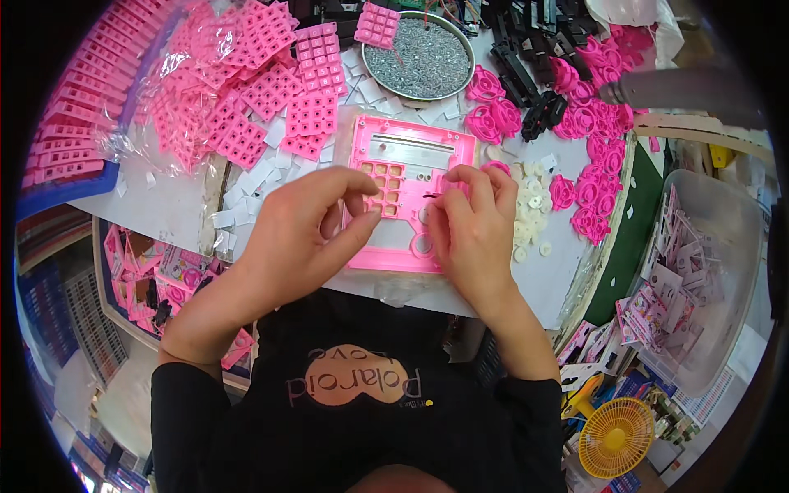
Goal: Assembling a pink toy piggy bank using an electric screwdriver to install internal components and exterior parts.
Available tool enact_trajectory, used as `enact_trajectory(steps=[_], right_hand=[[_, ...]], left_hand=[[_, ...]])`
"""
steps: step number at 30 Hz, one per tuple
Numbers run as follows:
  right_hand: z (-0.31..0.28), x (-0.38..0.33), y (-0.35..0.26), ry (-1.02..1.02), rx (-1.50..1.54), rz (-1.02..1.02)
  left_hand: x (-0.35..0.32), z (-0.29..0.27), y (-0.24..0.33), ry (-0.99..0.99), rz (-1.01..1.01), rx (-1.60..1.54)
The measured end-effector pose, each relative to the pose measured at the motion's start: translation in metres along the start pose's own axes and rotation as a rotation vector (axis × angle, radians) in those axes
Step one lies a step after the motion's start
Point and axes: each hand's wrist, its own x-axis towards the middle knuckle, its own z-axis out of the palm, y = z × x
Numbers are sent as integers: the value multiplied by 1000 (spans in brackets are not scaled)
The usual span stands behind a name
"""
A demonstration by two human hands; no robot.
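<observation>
A pink plastic casing lies on the table in front of me, with a grid of square key holes, a long slot at its far end and round openings on its right. My left hand is over its left edge beside the key holes, fingers curled, with a gap between thumb and forefinger. Over the casing's right side, my right hand has its thumb and forefinger drawn together. A small dark sliver shows at those fingertips; whether they grip it or something else is hidden.
Beyond the casing stands a round tray of small screws. Pink keypads are heaped at the left. Black plastic parts, pink rings and white discs lie to the right. A clear bin and yellow fan are lower right.
</observation>
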Motion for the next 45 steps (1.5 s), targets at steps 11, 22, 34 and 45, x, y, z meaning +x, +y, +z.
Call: enact_trajectory(steps=[11, 22, 34, 45], right_hand=[[0, 0, 2, -91, 21, 43], [1, -2, -1, -14, 91, 115], [-68, 144, 80, 510, 1097, -170], [-70, 95, 34, -161, 1420, -250]], left_hand=[[154, -12, -20, 151, 386, 609], [206, 9, -40, -60, 378, 965], [160, 9, 1, -163, 378, 720], [29, 43, -15, -46, 598, 164]])
